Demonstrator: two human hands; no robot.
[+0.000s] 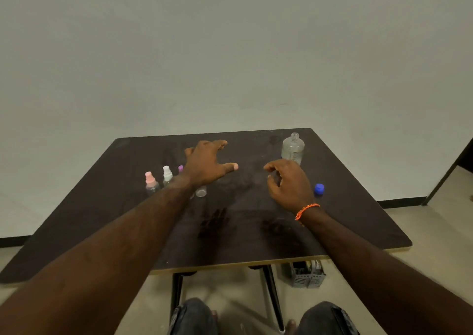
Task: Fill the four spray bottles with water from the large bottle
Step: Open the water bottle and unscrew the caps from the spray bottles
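Observation:
On a dark table (pixel 345 222) the large clear bottle (pixel 293 149) stands uncapped at the back right. Its blue cap (pixel 319 189) lies apart, nearer me. At the left stands a row of small spray bottles: one with a pink top (pixel 151 183), one with a white top (pixel 167 175), and a purple top (pixel 180 168) peeking from behind my left wrist. A small clear bottle (pixel 201 191) shows under that wrist. My left hand (pixel 207 164) hovers over the table with fingers spread, holding nothing. My right hand (pixel 288 183) hovers with fingers loosely curled, empty.
A pale wall rises just behind the table's far edge. A grey slotted basket (pixel 307 274) sits on the floor under the table's front right. My knees (pixel 256 319) show below the front edge, beside the table legs.

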